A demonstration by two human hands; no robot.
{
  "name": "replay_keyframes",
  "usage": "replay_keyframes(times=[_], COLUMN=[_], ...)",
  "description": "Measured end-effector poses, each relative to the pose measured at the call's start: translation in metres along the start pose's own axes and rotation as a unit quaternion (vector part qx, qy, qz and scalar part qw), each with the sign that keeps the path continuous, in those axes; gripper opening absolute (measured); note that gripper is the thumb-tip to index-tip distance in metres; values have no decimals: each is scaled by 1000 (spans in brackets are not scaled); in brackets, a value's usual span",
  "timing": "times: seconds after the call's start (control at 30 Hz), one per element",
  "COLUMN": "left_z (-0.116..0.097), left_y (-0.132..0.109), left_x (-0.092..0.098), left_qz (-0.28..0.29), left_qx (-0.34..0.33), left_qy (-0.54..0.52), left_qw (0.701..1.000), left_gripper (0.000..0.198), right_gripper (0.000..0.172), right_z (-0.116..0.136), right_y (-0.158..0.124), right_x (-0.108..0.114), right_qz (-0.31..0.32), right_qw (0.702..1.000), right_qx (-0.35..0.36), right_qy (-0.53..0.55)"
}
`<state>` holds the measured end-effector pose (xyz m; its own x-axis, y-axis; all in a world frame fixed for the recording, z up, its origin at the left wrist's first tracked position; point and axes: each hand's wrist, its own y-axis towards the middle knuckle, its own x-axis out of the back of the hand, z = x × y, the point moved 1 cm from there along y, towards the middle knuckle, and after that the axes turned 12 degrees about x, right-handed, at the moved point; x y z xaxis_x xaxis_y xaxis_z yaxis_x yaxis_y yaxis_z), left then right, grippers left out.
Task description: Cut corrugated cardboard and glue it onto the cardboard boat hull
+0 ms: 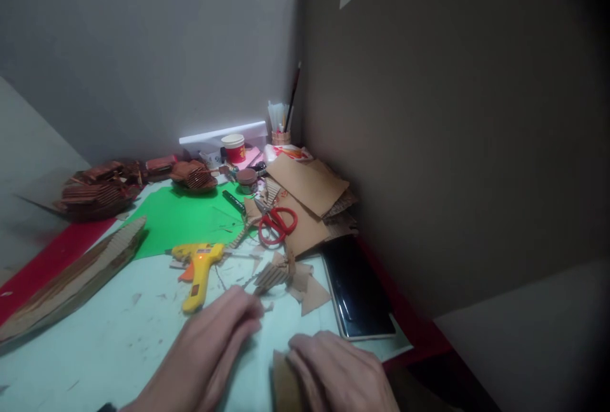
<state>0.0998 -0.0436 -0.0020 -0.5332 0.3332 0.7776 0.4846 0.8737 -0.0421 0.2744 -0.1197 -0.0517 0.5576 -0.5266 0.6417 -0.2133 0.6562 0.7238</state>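
Note:
Low in the middle of the head view, my left hand (216,339) is closed, its fingers curled and pressed together just above the table. Whatever it may hold is hidden. Close beyond its fingertips lies a crumpled scrap of corrugated cardboard (272,274). My right hand (343,374) has its fingers wrapped over a brown piece of cardboard (284,386) at the bottom edge, most of which is covered or out of view. A yellow hot glue gun (203,272) lies on its side beyond my left hand. Red-handled scissors (277,224) rest farther back.
A dark tablet or phone (359,288) lies right of the cardboard offcuts (314,294). Cardboard sheets (309,186) are stacked against the right wall. On the left stand a boat-shaped cardboard piece (81,272) and brown cardboard models (98,192). Green paper (176,221) and a red cup (234,150) are behind.

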Motion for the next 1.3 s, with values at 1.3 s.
replay_keyframes(times=[1.3], left_z=[19], left_y=[-18], left_x=[-14], left_qz=[-16], left_qx=[-65], left_qy=[118], left_qw=[991], left_gripper=[20], right_gripper=[22], right_z=[-4], right_y=[52], right_x=[-8], right_qz=[382], right_qw=[907], right_qx=[-39], right_qy=[-173])
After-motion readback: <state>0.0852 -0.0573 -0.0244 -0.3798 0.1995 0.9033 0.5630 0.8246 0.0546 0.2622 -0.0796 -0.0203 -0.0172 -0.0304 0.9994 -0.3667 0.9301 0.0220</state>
